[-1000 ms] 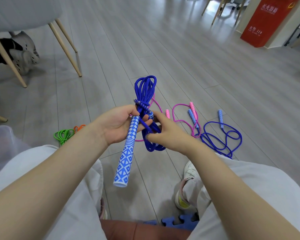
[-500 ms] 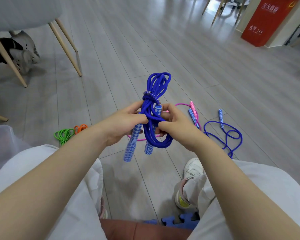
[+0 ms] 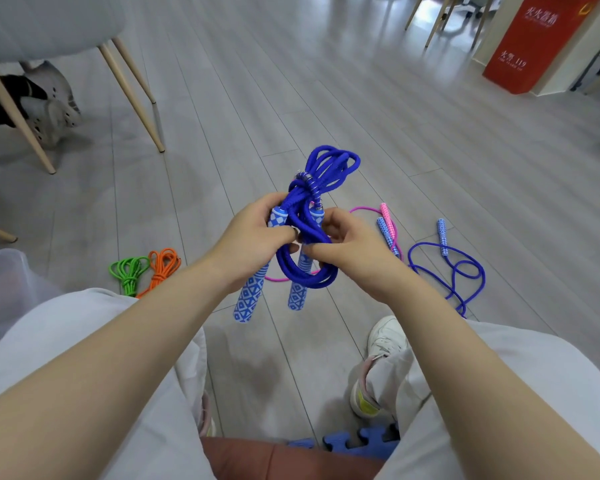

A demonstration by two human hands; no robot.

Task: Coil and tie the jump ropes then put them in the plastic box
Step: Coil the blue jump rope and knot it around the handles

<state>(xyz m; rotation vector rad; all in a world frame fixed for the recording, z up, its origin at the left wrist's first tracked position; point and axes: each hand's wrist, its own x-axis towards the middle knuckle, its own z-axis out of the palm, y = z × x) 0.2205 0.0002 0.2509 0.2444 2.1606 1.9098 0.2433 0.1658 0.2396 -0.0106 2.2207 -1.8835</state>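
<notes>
One head-worn wide-angle view looks forward and down, close over the hands (image 3: 305,244), across the floor (image 3: 291,98); the edges seem bent.

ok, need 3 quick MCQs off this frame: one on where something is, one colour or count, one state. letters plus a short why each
1. Where do the green and orange coiled ropes lie?
A. on the floor by the plastic box
B. inside the plastic box
C. on the person's lap

2. How many patterned handles hang below the two hands?
A. one
B. two
C. four

3. What state is the loose blue rope on the floor in?
A. coiled and tied
B. uncoiled, spread in loops
C. held in a hand

Key: 1 A, the green rope and orange rope rest on the floor just right of the plastic box. 2 B, two handles of the held blue rope hang below the left hand and right hand. 3 B, the loose blue rope sprawls untied.
</notes>
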